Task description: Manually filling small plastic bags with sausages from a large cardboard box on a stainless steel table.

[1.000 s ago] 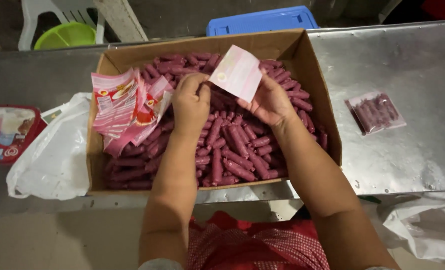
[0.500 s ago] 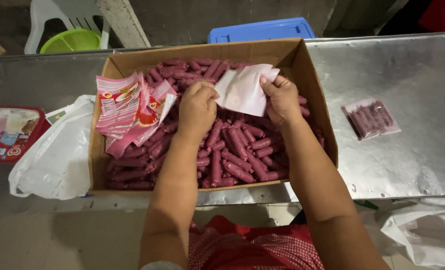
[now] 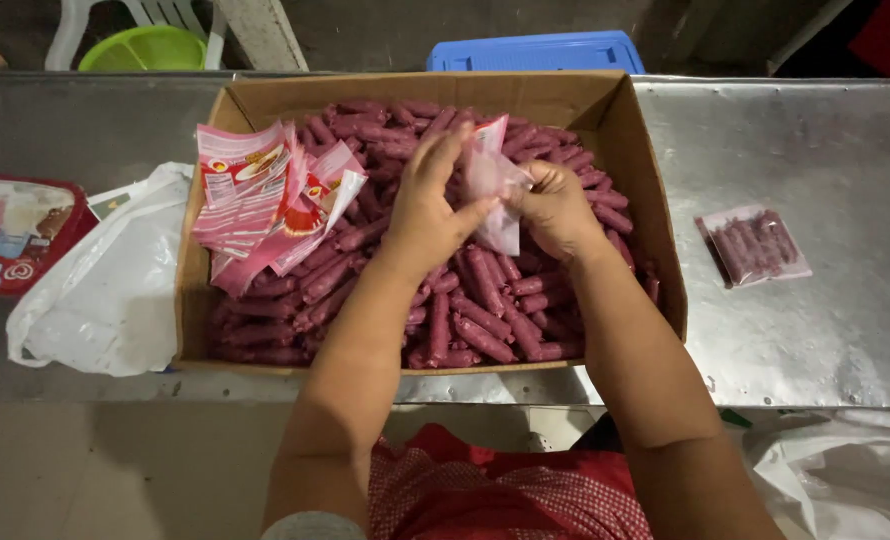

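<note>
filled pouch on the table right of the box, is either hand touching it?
No. The filled pouch lies alone on the metal table; both the left hand and right hand hold an empty pouch over the box.

Arms: were bare from wrist to above the elbow.
Sleeve: a pale edge showed at the left upper arm.
Clothing: was red with fine white check.

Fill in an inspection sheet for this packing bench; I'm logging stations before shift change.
Surface: metal table, shiny, scuffed.
Job's things: cardboard box full of purple sausage sticks; stack of empty pink pouches on its left side; small pink pouch held over the box.
Clutter: filled clear pack at right; white plastic bag and red tub at left.
Hands: left hand and right hand both grip the pouch.
Cables: nothing seen.
Surroundings: blue crate, green basin, white chair behind.
</note>
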